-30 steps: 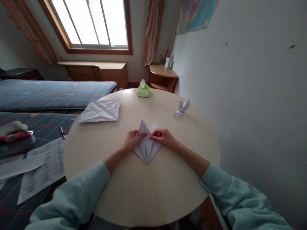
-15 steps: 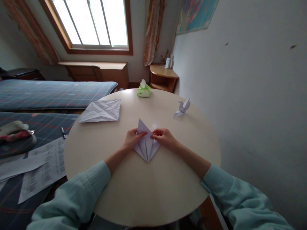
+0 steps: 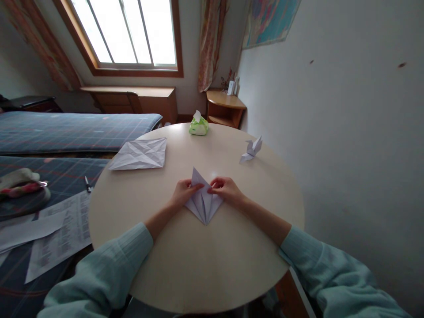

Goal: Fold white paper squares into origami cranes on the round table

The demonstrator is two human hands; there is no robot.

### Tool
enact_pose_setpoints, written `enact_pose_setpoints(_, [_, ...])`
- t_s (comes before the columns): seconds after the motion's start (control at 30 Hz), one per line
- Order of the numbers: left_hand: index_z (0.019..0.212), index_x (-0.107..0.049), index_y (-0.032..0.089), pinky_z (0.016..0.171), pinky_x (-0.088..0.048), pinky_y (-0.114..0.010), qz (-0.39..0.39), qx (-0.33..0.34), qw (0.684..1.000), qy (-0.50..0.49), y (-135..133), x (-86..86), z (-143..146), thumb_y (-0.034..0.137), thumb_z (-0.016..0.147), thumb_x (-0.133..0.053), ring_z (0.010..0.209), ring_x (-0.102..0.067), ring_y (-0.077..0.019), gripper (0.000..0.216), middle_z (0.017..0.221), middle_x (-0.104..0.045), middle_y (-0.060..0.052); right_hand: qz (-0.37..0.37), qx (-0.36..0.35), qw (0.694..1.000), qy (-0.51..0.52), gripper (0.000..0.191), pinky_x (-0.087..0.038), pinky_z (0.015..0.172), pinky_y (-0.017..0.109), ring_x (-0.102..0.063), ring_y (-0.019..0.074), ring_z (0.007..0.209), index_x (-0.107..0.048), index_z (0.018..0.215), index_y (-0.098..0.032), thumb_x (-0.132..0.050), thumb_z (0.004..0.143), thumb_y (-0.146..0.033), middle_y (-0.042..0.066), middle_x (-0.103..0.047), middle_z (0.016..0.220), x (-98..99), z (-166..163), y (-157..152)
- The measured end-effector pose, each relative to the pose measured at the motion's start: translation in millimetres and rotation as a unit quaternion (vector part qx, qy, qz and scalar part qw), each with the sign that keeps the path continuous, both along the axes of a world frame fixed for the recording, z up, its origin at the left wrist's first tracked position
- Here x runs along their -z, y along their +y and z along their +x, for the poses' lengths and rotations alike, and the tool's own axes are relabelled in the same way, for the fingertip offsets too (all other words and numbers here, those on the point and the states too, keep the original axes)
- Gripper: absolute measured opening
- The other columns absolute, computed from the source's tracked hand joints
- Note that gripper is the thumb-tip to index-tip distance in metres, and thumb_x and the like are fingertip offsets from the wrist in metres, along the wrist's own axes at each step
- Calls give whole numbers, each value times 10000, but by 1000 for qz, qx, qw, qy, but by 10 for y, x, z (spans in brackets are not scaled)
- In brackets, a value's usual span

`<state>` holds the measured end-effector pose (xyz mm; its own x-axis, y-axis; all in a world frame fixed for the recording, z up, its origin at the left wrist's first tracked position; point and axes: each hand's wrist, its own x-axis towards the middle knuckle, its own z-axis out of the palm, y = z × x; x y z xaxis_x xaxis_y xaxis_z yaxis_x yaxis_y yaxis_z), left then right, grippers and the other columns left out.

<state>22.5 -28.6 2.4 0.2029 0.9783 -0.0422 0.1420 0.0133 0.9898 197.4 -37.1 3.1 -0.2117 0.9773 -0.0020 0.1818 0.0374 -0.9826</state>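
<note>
Printed sheets (image 3: 56, 229): they lie on the plaid bed to your far left, off the surface (image 3: 205, 265), with a pen (image 3: 87, 183) beside them. Neither is in reach of your work.

Creased sheet (image 3: 139, 153): it lies opened flat on the far left of the surface, well apart from your hands.

Left hand (image 3: 183, 192): your fingers are curled, and their tips close on the left flap of the folded paper (image 3: 202, 205) near its centre line.

Folded paper: a white kite shape lying flat in the middle of the surface. One point faces away from you and the other toward you, and both hands are on it.

Right hand (image 3: 227, 190): it is curled the same way, pinching the right flap. Its fingertips almost meet those of your left hand.

Tissue pack (image 3: 198, 126): it sits at the far edge of the surface, out of the way.

Paper bird (image 3: 251, 149): it stands to the far right, well apart from your right hand.

Risk: with both grips crowded at the centre, the two points are held down by nothing. In my judgement, uneven pressure from one hand could swing the paper and pull the flaps off the centre line. A hard pinch could also set a stray crease or tear the thin layers.
</note>
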Motion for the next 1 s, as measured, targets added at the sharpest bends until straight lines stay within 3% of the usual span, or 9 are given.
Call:
enact_pose_setpoints(0.33, [691,-653,109,480,-399,-206,-4,-23,1000,-11,2,-23,17,344,557,-688,532,-530,-112,273,628,-634,-18,42,32,998,-22,183,-369,519,218,-508,100,518,-656,653,-141,-649,616,-320,0,-608,563,12,-5,-11])
enact_pose_setpoints(0.47, [751,-653,116,488,-390,-211,21,19,999,32,23,-13,-34,364,607,-653,547,-525,-119,287,646,-630,-16,82,44,992,-80,165,-380,511,228,-511,113,525,-643,644,-144,-613,670,-304,12,-600,571,36,5,2])
enact_pose_setpoints(0.57, [695,-659,137,544,-394,-222,115,73,982,131,60,-17,-86,308,645,-629,589,-517,-127,181,632,-617,-8,183,43,966,-177,85,-424,621,264,-544,143,658,-645,664,-156,-601,690,-224,45,-619,705,49,42,26])
enact_pose_setpoints(0.7, [713,-670,178,666,-398,-222,239,152,937,205,102,-48,-148,244,668,-621,744,-526,-138,94,793,-638,-16,320,-1,911,-262,92,-419,765,298,-536,164,821,-648,749,-178,-568,717,-146,62,-614,842,65,94,51])
enact_pose_setpoints(0.87, [753,-667,153,565,-388,-199,239,157,927,244,122,-50,-218,203,702,-585,596,-501,-101,109,715,-605,-23,345,-38,891,-293,129,-431,659,246,-551,135,691,-634,702,-169,-533,733,-94,42,-626,724,73,114,57])
enact_pose_setpoints(1.0, [732,-660,144,632,-407,-207,287,151,912,250,117,-43,-229,110,706,-533,665,-542,-111,134,736,-614,-33,376,-50,872,-309,166,-431,698,265,-566,140,728,-639,758,-179,-520,730,-67,45,-650,781,46,100,23])
